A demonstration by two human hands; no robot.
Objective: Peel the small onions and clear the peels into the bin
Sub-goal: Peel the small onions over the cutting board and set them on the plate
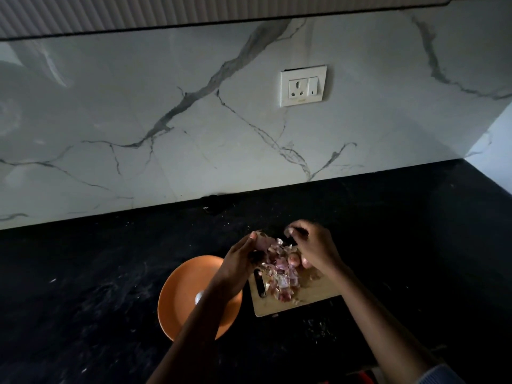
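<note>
— Peels lie where?

— Heaped on the wooden cutting board, toward its far left corner, on the black counter.

— And the hands?

— The left hand has its fingers curled round a clump of peel at the pile's far edge. The right hand bends over the pile's right side, fingers curled into it; whether they clamp anything cannot be told.

— Anything beside the board?

— An orange plate, just left of it, under the left forearm.

No legible text, labels or nos. anywhere, incl. wall socket.
</note>
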